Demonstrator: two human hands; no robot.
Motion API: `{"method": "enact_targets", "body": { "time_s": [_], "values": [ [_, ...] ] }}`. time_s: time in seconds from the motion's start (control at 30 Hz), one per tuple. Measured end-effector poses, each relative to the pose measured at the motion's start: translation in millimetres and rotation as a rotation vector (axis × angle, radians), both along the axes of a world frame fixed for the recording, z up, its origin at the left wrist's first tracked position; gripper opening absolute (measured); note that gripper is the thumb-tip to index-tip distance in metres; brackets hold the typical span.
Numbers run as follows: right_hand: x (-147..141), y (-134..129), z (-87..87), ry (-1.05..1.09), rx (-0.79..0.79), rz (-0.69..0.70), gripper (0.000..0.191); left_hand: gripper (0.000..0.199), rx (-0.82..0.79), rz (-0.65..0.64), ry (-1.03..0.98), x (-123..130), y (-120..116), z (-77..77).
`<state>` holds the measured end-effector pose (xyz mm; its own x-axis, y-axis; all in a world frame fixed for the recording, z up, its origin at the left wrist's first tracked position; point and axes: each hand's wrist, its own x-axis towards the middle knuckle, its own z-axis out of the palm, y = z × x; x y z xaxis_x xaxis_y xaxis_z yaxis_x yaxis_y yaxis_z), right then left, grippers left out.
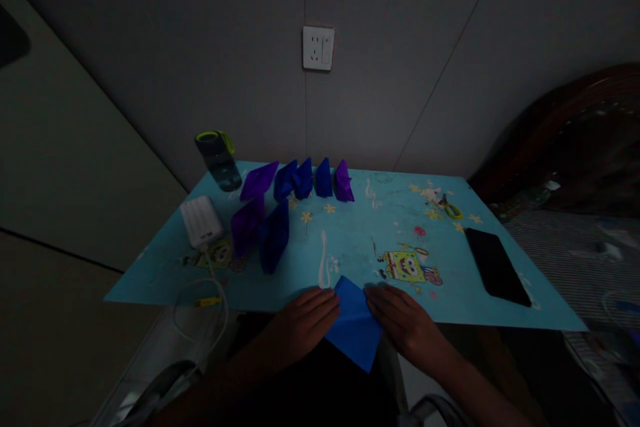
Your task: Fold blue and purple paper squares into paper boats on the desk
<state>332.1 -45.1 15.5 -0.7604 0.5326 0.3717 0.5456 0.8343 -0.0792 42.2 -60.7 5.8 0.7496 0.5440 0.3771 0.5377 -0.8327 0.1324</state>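
A blue sheet of folded paper (355, 323) lies at the front edge of the table, its lower corner jutting past the edge towards me. My left hand (310, 320) grips its left side, fingers together and lying along the paper. On the opposite side, my right hand (400, 317) holds the right edge in the same way. Both thumbs are hidden. Farther back stand folded paper boats in blue and purple, among them a large blue boat (274, 237), a purple boat (247, 225) and a small purple boat (343, 181).
A white power bank (201, 220) with a cable sits on the left, near a dark water bottle (219, 161). To the right lie a black phone (497, 265) and yellow-handled scissors (453, 211). The blue table (350, 240) meets a wall with a socket (318, 48).
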Motion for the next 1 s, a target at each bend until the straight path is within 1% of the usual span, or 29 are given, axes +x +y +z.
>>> {"method": "enact_targets", "body": {
  "time_s": [0.07, 0.13, 0.2, 0.3, 0.37, 0.43, 0.47, 0.53, 0.6, 0.7, 0.77, 0.83, 0.93, 1.0],
  "values": [
    [0.6, 0.3, 6.7, 0.093, -0.021, 0.010, 0.034, 0.033, -0.034, -0.009, -0.106, 0.9, 1.2, 6.2],
    [-0.2, 2.9, 18.3, 0.225, -0.081, 0.000, 0.029, 0.032, -0.137, 0.045, -0.225, 2.9, 4.6, 15.9],
    [-4.2, 8.3, 31.2, 0.363, -0.176, -0.041, 0.024, 0.030, -0.297, 0.167, -0.346, 7.0, 11.3, 26.3],
    [-15.3, 23.0, 43.9, 0.514, -0.364, -0.211, 0.016, 0.028, -0.509, 0.392, -0.546, 15.1, 27.8, 37.1],
    [-22.9, 36.4, 44.6, 0.567, -0.522, -0.327, 0.019, 0.030, -0.626, 0.474, -0.627, 19.0, 40.7, 38.8],
    [-28.1, 50.2, 39.6, 0.571, -0.661, -0.366, 0.025, 0.032, -0.702, 0.504, -0.634, 20.2, 51.9, 36.3],
    [-29.6, 56.2, 35.6, 0.554, -0.701, -0.363, 0.027, 0.031, -0.711, 0.510, -0.608, 19.9, 56.2, 33.9],
    [-31.0, 65.3, 26.1, 0.495, -0.714, -0.348, 0.027, 0.025, -0.651, 0.518, -0.510, 17.8, 61.6, 28.1],
    [-31.6, 69.7, 16.7, 0.409, -0.670, -0.348, 0.024, 0.021, -0.537, 0.516, -0.385, 14.9, 63.6, 22.1],
    [-33.3, 69.1, 5.1, 0.280, -0.542, -0.399, 0.021, 0.019, -0.371, 0.506, -0.252, 11.3, 64.0, 15.3],
    [-34.5, 66.6, -0.6, 0.241, -0.442, -0.439, 0.019, 0.015, -0.297, 0.493, -0.187, 9.9, 64.4, 12.7],
    [-34.4, 64.8, -4.4, 0.231, -0.351, -0.451, 0.016, 0.013, -0.241, 0.470, -0.122, 9.2, 65.2, 11.3],
    [-31.7, 65.3, -6.3, 0.233, -0.245, -0.400, 0.013, 0.021, -0.175, 0.414, -0.037, 8.8, 66.7, 10.4],
    [-30.5, 67.2, -5.1, 0.226, -0.211, -0.348, 0.011, 0.027, -0.133, 0.390, 0.024, 8.8, 67.3, 10.7]
  ]
}}
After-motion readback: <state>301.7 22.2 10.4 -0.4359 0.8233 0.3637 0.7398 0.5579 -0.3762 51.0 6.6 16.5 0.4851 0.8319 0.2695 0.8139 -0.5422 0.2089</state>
